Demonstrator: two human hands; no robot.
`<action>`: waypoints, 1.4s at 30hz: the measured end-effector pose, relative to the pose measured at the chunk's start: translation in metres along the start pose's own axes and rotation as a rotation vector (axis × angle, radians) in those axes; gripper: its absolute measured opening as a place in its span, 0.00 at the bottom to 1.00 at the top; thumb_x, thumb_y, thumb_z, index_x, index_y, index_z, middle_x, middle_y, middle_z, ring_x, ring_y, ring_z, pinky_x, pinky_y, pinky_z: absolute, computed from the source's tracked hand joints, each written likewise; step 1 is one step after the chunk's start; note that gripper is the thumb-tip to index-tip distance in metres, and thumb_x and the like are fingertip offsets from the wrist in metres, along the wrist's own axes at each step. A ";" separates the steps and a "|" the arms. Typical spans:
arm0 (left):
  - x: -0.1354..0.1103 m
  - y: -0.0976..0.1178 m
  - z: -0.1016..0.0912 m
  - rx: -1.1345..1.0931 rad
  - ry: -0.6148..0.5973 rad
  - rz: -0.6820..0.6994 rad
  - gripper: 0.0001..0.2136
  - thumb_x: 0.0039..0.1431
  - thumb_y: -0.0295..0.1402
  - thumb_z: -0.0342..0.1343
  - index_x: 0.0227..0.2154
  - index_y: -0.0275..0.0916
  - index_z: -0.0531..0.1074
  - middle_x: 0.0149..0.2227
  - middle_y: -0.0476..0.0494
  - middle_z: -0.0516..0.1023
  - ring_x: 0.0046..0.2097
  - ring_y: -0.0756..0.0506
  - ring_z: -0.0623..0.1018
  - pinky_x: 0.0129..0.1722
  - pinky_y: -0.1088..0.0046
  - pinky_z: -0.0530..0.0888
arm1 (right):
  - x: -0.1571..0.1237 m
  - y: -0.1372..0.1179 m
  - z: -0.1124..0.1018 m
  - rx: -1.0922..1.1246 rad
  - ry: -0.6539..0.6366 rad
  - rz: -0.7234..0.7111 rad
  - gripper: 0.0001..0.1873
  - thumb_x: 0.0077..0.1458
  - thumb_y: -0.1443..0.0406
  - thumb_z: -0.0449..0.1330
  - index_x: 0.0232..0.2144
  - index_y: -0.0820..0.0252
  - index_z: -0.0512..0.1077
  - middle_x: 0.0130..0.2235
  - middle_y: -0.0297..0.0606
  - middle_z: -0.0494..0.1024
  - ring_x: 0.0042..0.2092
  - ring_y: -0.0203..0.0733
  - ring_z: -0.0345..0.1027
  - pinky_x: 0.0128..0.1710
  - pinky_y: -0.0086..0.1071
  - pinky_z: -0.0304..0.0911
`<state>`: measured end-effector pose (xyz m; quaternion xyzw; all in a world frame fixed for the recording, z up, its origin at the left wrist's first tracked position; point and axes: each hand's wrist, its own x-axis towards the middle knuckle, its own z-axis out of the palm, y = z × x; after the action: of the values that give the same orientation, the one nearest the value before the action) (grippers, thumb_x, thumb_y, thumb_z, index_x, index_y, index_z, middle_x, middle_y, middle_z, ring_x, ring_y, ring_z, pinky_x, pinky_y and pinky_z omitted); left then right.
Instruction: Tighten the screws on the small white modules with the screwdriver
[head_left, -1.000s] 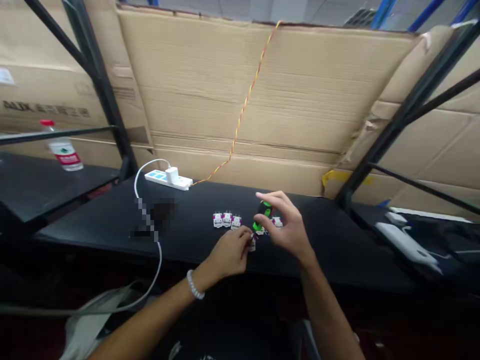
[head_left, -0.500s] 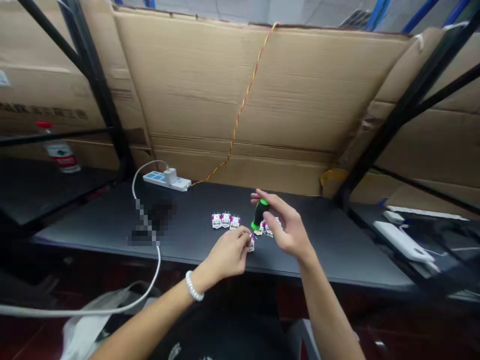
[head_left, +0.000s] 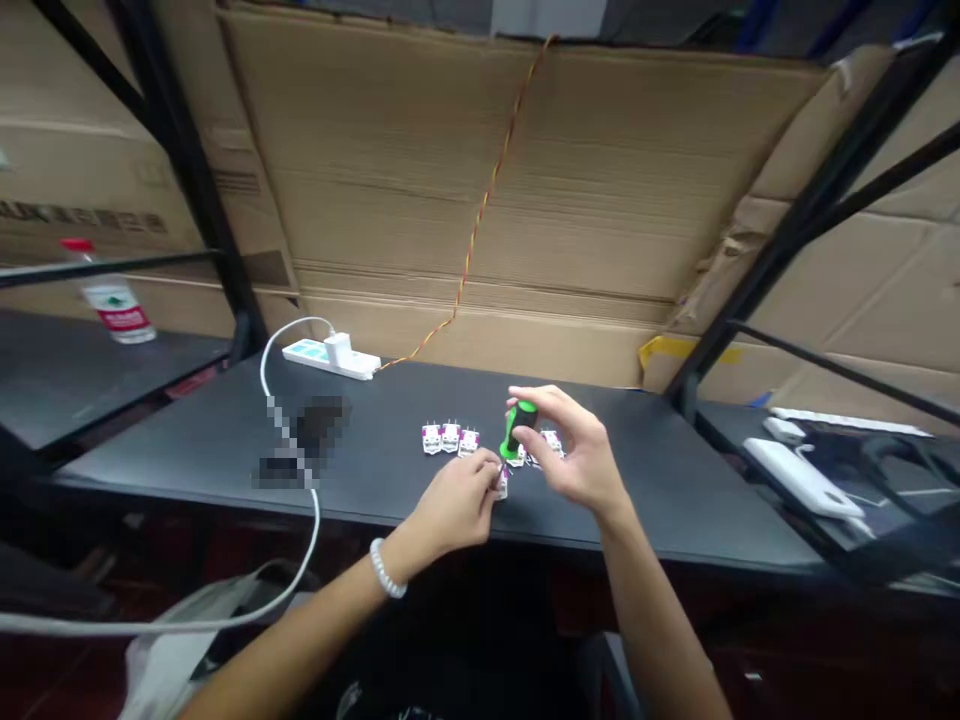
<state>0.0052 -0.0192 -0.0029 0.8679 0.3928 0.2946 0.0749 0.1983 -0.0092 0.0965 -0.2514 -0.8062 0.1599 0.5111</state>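
Observation:
My right hand (head_left: 571, 448) has its thumb and fingers around the green and black handle of a screwdriver (head_left: 519, 428), tilted with its tip pointing down. The tip meets a small white and purple part (head_left: 502, 485) near the table's front edge. Fingers of my left hand (head_left: 463, 497) pinch that part from the left and hide some of it. Three similar white and purple parts (head_left: 450, 437) with metal prongs lie in a row beyond my left hand. More of them (head_left: 551, 442) lie behind my right hand, partly covered by it.
On the black table (head_left: 660, 490) a white power strip (head_left: 330, 358) with a plugged charger sits at the back left, its white cable (head_left: 315, 530) hanging over the front edge. Cardboard (head_left: 450, 170) walls the back. Black metal posts (head_left: 750, 260) stand at both sides. A bottle (head_left: 120, 305) is far left.
My right thumb and fingers have closed in on the screwdriver's handle, which is turned slightly. My left hand stays on the small part. The view has shifted a little.

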 end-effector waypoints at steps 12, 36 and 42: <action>0.001 0.002 0.002 0.035 0.007 -0.017 0.06 0.63 0.22 0.55 0.39 0.39 0.72 0.46 0.38 0.78 0.45 0.38 0.79 0.48 0.59 0.78 | -0.001 0.002 0.004 -0.010 0.080 -0.021 0.18 0.66 0.63 0.67 0.57 0.48 0.79 0.48 0.41 0.81 0.45 0.46 0.77 0.44 0.41 0.76; 0.001 0.006 0.001 0.060 0.013 -0.019 0.06 0.63 0.23 0.55 0.38 0.39 0.72 0.44 0.38 0.78 0.44 0.38 0.79 0.47 0.59 0.78 | -0.002 0.001 0.005 -0.008 0.002 -0.042 0.23 0.72 0.64 0.56 0.66 0.47 0.71 0.57 0.45 0.80 0.54 0.50 0.79 0.52 0.47 0.78; 0.001 0.006 0.003 0.061 0.023 -0.018 0.06 0.63 0.23 0.54 0.38 0.40 0.71 0.42 0.38 0.77 0.43 0.37 0.79 0.46 0.59 0.77 | 0.000 0.002 0.005 -0.033 0.040 -0.047 0.18 0.68 0.65 0.64 0.58 0.45 0.79 0.47 0.40 0.79 0.42 0.43 0.76 0.40 0.38 0.76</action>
<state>0.0109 -0.0220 -0.0024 0.8627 0.4105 0.2917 0.0463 0.1939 -0.0073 0.0935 -0.2439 -0.8040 0.1296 0.5266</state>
